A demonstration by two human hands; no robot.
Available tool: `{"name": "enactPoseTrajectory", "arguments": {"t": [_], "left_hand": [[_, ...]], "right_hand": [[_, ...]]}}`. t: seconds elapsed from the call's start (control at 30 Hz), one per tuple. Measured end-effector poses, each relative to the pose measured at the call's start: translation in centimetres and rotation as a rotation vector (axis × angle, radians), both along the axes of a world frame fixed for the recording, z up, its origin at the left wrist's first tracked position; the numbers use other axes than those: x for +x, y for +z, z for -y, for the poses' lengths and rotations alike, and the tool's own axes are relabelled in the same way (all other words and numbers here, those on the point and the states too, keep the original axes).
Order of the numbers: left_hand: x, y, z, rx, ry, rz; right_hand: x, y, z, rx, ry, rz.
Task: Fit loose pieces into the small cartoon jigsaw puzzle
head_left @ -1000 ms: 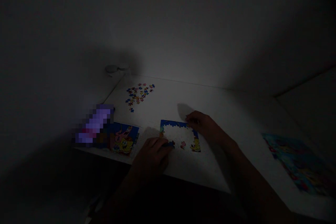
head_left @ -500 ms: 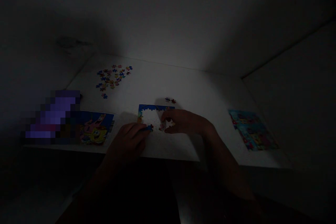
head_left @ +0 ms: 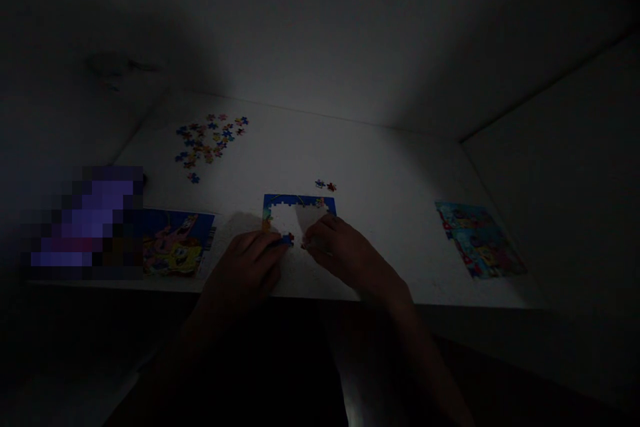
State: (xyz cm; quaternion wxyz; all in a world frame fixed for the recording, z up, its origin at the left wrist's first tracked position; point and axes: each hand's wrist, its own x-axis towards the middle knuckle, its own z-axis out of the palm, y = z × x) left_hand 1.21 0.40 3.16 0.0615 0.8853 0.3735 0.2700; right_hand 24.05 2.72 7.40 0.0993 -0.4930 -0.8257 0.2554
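A puzzle border (head_left: 300,201) with blue edge pieces lies on the white table around a bare middle. My left hand (head_left: 253,260) rests at its lower left, fingers closed on a blue puzzle piece (head_left: 287,239) whose right end sticks out past the fingertips. To the right, my right hand (head_left: 345,253) bends over the lower right of the border. Its fingertips are pinched around a small puzzle piece (head_left: 304,245), mostly hidden in the dim light. Two loose pieces (head_left: 326,185) lie just above the border.
Many loose puzzle pieces (head_left: 207,140) are spread at the back left. A picture sheet (head_left: 177,243) lies at the left front beside a pixelated purple area (head_left: 90,220). Another colourful picture (head_left: 480,240) is on the right. The table's front edge runs below my hands.
My right hand has closed its fingers and turned downward over the border's right side. My left hand stays nearly still. The camera view has shifted slightly.
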Motion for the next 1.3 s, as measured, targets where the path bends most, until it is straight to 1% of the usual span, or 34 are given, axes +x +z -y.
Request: {"name": "enactPoseTrajectory", "arguments": {"t": [0.17, 0.23, 0.3, 0.37, 0.47, 0.57, 0.63, 0.7, 0.8, 0.87, 0.97, 1.13, 1.3], "left_hand": [[0.1, -0.1, 0.0, 0.002, 0.001, 0.011], [0.1, -0.1, 0.0, 0.001, 0.005, 0.010], [0.0, -0.1, 0.0, 0.001, 0.006, 0.009], [0.0, 0.0, 0.1, 0.000, -0.004, 0.011], [0.0, 0.0, 0.0, 0.011, -0.019, 0.011], [0.1, 0.2, -0.2, 0.033, -0.037, 0.005], [0.3, 0.3, -0.4, 0.032, -0.042, -0.008], [0.6, 0.5, -0.4, 0.022, -0.042, -0.025], [1.1, 0.6, -0.2, 0.003, -0.031, -0.044], [1.5, 0.5, 0.1, -0.002, -0.017, -0.051], [2.0, 0.4, 0.4, -0.004, -0.002, -0.068], [2.4, 0.3, 0.4, -0.015, 0.008, -0.103], [3.1, 0.2, 1.0, -0.034, 0.009, -0.105]], "right_hand": [[-1.1, -1.4, 1.3, 0.091, -0.072, -0.047], [-1.1, -1.9, 1.9, 0.122, -0.105, -0.075], [-0.5, -2.1, 2.4, 0.154, -0.171, -0.105], [1.0, -2.1, 2.3, 0.177, -0.256, -0.112], [4.0, -1.4, 0.6, 0.179, -0.336, -0.061], [6.4, -0.4, -2.8, 0.103, -0.334, 0.008], [7.0, 0.0, -5.5, 0.069, -0.318, 0.074], [7.1, -0.1, -7.9, 0.035, -0.285, 0.086], [7.0, -1.0, -9.9, 0.003, -0.224, 0.000], [7.1, -1.7, -10.2, 0.016, -0.205, -0.079], [7.2, -2.5, -9.7, 0.052, -0.200, -0.156], [6.4, -2.9, -9.2, 0.110, -0.224, -0.118], [6.1, -3.4, -9.6, 0.078, -0.280, -0.147]]}}
